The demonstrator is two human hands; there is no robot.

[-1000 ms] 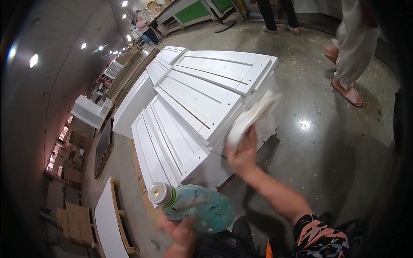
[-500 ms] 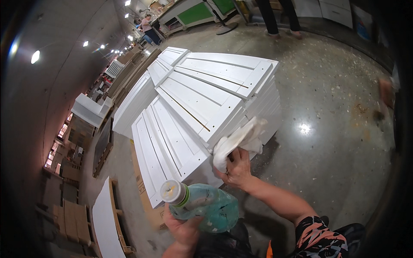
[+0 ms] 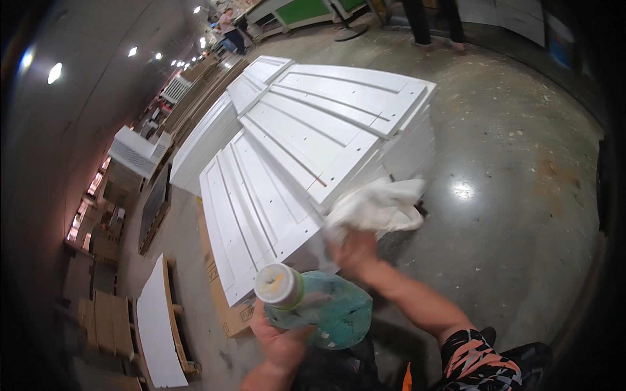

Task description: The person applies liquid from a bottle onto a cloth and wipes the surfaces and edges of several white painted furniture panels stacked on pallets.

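Note:
My left hand (image 3: 282, 340) is wrapped round a see-through bottle (image 3: 336, 313) of bluish-green tint, with a pale, yellow-stained cap and a green neck ring. The bottle tilts with its cap toward the panels. In my right hand (image 3: 357, 253), blurred by motion, is a bunched white cloth (image 3: 381, 207). That cloth lies against the near edge of a stack of white panels (image 3: 319, 146). The panels have long grooves and small dark holes on their top faces. Part of the near stack side is hidden behind the cloth and hand.
Flat cardboard (image 3: 228, 313) lies under the stack's left side. A white board (image 3: 156, 326) rests on a wooden pallet at the lower left. Farther off are a fan-like stand base (image 3: 351, 32), a person's legs (image 3: 433, 23) and another person (image 3: 229, 29) by a green-fronted bench.
My right hand has moved slightly, and the white cloth has spread out further to the right along the panel edge. The bottle has shifted a little to the right.

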